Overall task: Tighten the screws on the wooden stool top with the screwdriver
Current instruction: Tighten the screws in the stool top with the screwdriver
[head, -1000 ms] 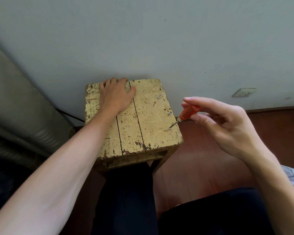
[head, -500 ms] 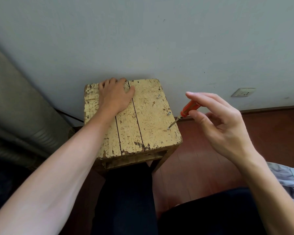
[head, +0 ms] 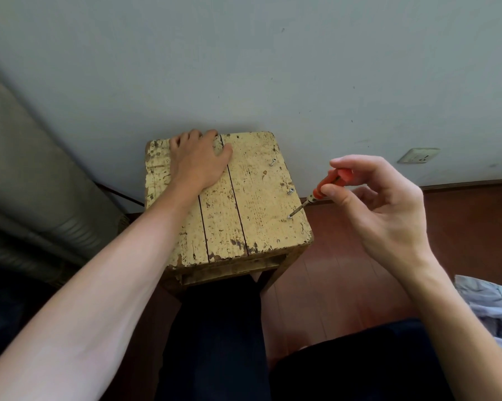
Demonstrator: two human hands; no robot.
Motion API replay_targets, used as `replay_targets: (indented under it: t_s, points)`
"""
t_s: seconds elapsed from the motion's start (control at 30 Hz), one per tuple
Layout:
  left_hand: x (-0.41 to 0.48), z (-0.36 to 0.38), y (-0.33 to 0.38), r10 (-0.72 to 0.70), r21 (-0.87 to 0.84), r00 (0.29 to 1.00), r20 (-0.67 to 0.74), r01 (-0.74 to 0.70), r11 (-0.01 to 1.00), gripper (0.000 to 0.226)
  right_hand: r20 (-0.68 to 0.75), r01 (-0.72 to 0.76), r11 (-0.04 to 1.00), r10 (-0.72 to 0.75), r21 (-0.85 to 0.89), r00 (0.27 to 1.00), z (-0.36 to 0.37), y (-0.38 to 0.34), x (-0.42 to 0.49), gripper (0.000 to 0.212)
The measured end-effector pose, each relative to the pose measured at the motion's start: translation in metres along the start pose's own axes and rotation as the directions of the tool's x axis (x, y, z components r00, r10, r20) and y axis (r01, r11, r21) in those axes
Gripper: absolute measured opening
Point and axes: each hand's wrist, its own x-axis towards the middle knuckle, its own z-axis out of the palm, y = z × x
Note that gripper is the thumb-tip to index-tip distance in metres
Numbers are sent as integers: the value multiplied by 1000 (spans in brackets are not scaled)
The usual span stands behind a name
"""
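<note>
A worn yellow wooden stool (head: 252, 204) stands against the wall, its top made of three planks. Three screws stick up along its right edge: a far screw (head: 272, 162), a middle screw (head: 290, 191) and a near screw (head: 289, 217). My left hand (head: 199, 160) rests flat on the far left part of the top, fingers over the back edge. My right hand (head: 380, 204) pinches the orange handle of a small screwdriver (head: 323, 189) between thumb and fingertips. The metal tip sits on the near screw.
A grey wall rises right behind the stool, with a white socket (head: 417, 155) low at the right. A grey ribbed hose or duct (head: 27, 198) runs along the left. Red-brown floor lies to the right, light cloth (head: 493, 308) at the right edge, my dark-trousered legs below.
My right hand's fingers have shifted around the screwdriver handle, which now stands a little steeper; the tip stays on the near screw. My left hand has not moved.
</note>
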Motion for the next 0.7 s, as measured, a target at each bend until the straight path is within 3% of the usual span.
replay_targets:
  t_s: [0.17, 0.3, 0.37, 0.53, 0.7]
  points:
    - [1, 1, 1, 1, 3, 1000, 1, -1, 1000, 70, -49, -11, 1000, 11, 0, 999, 5, -4, -1, 33]
    - [1, 1, 0, -2, 3, 1000, 2, 2, 1000, 70, -9, 105, 959, -112, -263, 994, -3, -5, 0, 34]
    - [0, 1, 0, -2, 4, 1000, 1, 2, 1000, 69, 40, 163, 939, -159, -304, 987, -7, -6, 0, 37]
    - [0, 0, 1, 0, 9, 1000, 3, 0, 1000, 68, 135, -24, 1000, 24, -6, 991, -5, -8, -4, 35]
    - [-1, -1, 1, -1, 12, 1000, 3, 1, 1000, 69, 101, -38, 995, 28, 97, 994, 4, -10, -5, 36]
